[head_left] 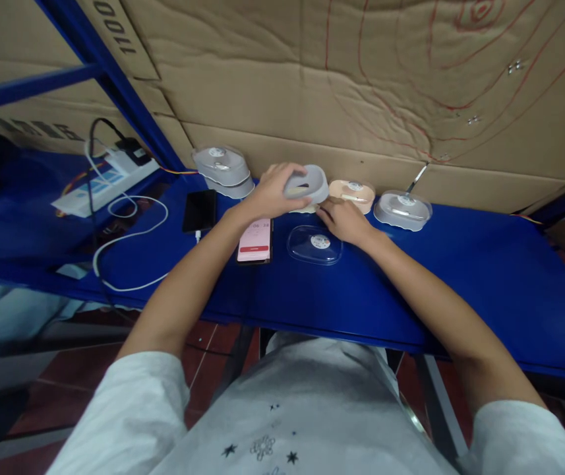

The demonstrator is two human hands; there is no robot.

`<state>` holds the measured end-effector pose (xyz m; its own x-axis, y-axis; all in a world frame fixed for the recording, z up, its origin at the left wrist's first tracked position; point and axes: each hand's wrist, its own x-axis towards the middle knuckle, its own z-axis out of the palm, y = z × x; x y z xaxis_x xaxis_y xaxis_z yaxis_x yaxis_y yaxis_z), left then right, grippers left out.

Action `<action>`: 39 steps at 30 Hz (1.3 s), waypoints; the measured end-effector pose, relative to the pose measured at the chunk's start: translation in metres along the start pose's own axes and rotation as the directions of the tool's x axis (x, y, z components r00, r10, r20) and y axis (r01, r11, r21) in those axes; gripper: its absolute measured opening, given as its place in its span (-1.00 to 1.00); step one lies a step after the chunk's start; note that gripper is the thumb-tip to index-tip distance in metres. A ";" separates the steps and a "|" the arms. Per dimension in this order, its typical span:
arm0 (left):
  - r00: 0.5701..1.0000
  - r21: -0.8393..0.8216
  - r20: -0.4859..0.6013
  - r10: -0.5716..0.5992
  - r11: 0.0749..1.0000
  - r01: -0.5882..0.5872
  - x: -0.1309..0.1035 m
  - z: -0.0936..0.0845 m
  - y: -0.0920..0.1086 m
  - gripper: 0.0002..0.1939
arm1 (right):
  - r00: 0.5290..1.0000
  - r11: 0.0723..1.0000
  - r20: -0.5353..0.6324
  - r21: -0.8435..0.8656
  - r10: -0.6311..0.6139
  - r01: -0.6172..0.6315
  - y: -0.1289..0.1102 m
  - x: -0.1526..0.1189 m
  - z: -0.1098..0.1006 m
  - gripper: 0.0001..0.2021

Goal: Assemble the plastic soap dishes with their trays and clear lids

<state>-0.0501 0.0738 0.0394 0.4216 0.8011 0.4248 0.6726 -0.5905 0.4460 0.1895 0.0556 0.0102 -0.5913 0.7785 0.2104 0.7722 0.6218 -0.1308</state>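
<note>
My left hand [275,191] grips a grey oval container [318,179], its thumb and fingers around the left side, with the container tilted and its opening partly in view. Just below its right end is my right hand [345,221], fingers curled in; what they pinch, if anything, is hidden. A pale cream edge [306,209] shows under the grey container. On the blue table in front of both hands lies a clear oval lid [316,245] with a round white sticker. Behind my right hand stands a peach oval container [354,195] with a clear lid.
Lidded grey containers [223,173] are stacked at the back left; another grey container [403,211] stands right. A lit phone [255,243] and a dark phone [200,210] with a white cable lie left. A power strip [107,188] is farther left. Cardboard [282,86] lines the back.
</note>
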 end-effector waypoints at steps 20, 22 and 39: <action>0.909 -0.117 0.400 0.115 0.990 -0.074 -0.027 0.002 0.033 -0.37 | 0.980 0.931 -0.016 0.310 -0.200 0.195 -0.019 -0.114 0.001 -0.48; 0.915 -0.159 0.384 0.121 0.985 -0.064 -0.035 -0.006 0.037 -0.37 | 0.978 0.931 -0.026 0.302 -0.209 0.207 -0.021 -0.113 0.003 -0.40; 0.905 -0.202 0.418 0.085 0.979 0.001 -0.045 0.020 0.009 0.35 | 0.951 0.946 -0.306 0.291 -0.052 0.146 0.001 -0.110 -0.006 -0.40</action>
<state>-0.0509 0.0340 0.0086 0.6925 0.7154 0.0932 0.5366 -0.5971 0.5962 0.2564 -0.0303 -0.0069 -0.5310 0.6816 0.5035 0.5764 0.7260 -0.3750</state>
